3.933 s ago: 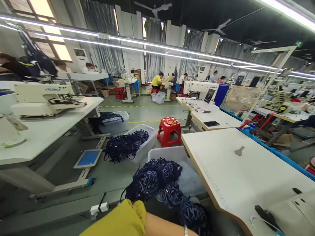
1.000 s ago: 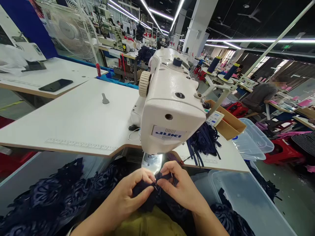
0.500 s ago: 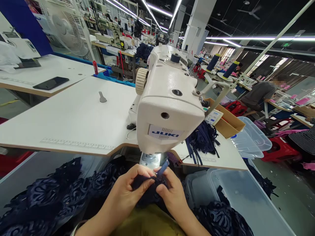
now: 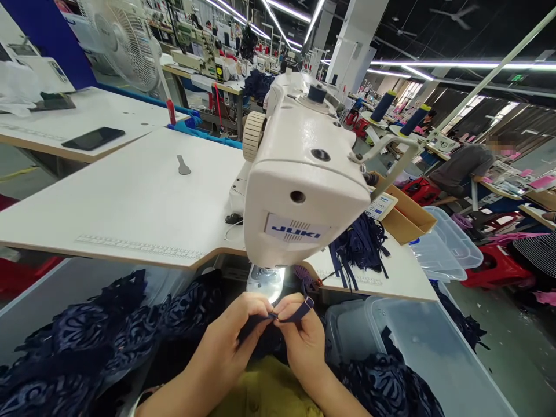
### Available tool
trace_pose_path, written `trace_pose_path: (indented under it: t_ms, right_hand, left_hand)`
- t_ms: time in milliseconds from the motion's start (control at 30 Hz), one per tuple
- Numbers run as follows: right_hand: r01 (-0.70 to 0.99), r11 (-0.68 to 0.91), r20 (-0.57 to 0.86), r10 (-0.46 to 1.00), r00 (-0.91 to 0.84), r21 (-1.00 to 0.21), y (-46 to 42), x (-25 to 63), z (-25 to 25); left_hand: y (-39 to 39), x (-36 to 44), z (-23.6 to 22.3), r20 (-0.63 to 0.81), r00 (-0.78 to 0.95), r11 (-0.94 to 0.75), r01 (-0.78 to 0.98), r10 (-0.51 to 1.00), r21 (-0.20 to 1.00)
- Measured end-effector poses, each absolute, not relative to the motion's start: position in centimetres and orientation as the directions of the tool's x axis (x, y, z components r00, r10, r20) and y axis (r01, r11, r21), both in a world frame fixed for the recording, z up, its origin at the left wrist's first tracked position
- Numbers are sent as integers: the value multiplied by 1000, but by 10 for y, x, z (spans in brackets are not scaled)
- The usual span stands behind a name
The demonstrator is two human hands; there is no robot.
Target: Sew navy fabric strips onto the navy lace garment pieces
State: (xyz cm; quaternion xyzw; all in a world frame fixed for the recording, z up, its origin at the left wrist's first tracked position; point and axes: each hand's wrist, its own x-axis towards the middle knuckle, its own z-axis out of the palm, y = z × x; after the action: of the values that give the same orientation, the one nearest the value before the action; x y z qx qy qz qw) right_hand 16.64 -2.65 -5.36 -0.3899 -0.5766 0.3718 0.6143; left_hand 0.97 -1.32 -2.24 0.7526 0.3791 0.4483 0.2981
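My left hand is closed, thumb and forefinger pinching the edge of a dark navy fabric piece that hangs below it. Against it, fingertip to fingertip, my right hand pinches a navy strap with a small ring or slider at its far end. Both hands are just in front of the lit needle plate of a white sewing machine. Where strap and fabric meet is mostly covered by my fingers.
Navy lace garments fill the left bin, and more lace pieces lie in the clear right bin. A bundle of navy straps rests on the table's right side. A phone and a small metal plate lie leftward.
The strap has swung from pointing upward to lying out toward the right. My right fingers have closed into a tighter pinch, now meeting my left fingertips. The view has shifted slightly.
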Motion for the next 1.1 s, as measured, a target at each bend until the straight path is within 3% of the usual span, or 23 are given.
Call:
trace_pose_path:
  t_ms: [367, 533, 667, 867, 933, 1000, 1100]
  right_hand:
    - [107, 494, 495, 869, -16, -863, -27, 172, -53]
    - [208, 422, 413, 906, -86, -882, -24, 175, -39]
    - [347, 329, 312, 944, -105, -878, -18, 172, -32]
    - [533, 309, 320, 945, -75, -787, -10, 166, -36]
    - [514, 268, 280, 958, -57, -815, -7, 165, -34]
    - [477, 216, 224, 974, -41, -852, -2, 165, -31]
    - [423, 156, 166, 986, -14, -893, 5, 165, -25]
  left_hand:
    - [-16, 8, -24, 459, 320, -545, 279, 829, 791]
    - [-19, 9, -26, 249, 238, -317, 313, 939, 895]
    - [-18, 11, -27, 53, 106, -94, 428, 993, 899]
    - [-11, 11, -35, 3, 8, -6, 402, 1000, 916]
    - [-9, 6, -42, 89, -14, -73, 461, 996, 884]
    - [-8, 1, -49, 332, -70, -225, 603, 941, 765]
    - [-4, -7, -50, 725, 80, -507, 767, 684, 394]
